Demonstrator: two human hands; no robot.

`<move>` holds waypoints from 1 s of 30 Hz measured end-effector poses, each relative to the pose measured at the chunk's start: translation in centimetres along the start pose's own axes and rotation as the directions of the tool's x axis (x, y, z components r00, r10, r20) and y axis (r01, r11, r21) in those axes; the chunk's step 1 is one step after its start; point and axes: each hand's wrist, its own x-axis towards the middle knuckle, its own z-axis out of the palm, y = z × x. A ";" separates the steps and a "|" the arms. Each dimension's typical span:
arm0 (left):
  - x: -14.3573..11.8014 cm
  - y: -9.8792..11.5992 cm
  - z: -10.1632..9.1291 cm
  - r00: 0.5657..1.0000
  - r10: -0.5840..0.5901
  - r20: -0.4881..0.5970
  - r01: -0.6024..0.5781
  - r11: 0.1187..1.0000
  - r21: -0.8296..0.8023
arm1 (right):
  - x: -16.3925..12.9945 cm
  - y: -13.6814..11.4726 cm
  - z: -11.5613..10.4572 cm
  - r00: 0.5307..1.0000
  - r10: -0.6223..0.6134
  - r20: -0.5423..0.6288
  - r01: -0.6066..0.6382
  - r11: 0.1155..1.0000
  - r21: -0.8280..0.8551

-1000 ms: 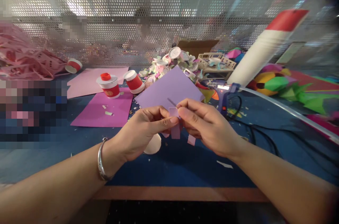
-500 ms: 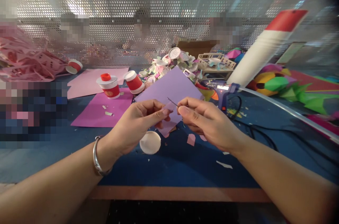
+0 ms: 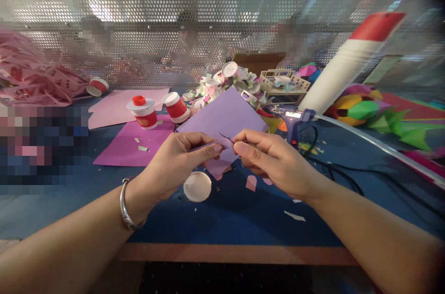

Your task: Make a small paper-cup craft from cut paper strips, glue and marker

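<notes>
My left hand (image 3: 189, 159) is closed in a pinch on a small piece of purple paper (image 3: 224, 143), mostly hidden by the fingers. Close to its right, my right hand (image 3: 271, 157) grips a thin, dark, pointed tool (image 3: 225, 137) whose tip points left over the paper piece; most of the tool is hidden in the fist. Beneath both hands lies a large purple paper sheet (image 3: 222, 113). A round white disc or lid (image 3: 197, 187) rests on the blue table just below my left hand.
Two red-and-white paper cups (image 3: 145, 118) stand left of the sheet, one near a magenta sheet (image 3: 121, 152). A blue glue gun (image 3: 295, 122) with a dark cord stands at right. Behind are a pile of cup-and-paper crafts (image 3: 222, 83) and a white tube with a red end (image 3: 347, 67).
The pointed tool's tip has dipped slightly and lies flatter. The paper piece between the hands has shifted a little. Both hands stay in nearly the same place.
</notes>
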 end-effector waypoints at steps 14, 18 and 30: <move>0.2 0.0 0.2 0.998 -0.065 -0.017 0.063 0.991 -0.115 | 0.2 0.3 0.1 0.999 -0.013 -0.044 0.013 1.000 0.016; 0.1 -0.1 0.2 0.997 -0.081 0.002 0.080 0.985 -0.154 | 0.2 0.3 0.1 0.999 -0.029 -0.042 0.028 0.999 -0.024; -0.1 0.1 0.8 0.990 -0.136 0.037 0.141 0.953 -0.267 | 0.3 0.4 0.3 0.999 -0.017 -0.052 0.020 0.998 0.058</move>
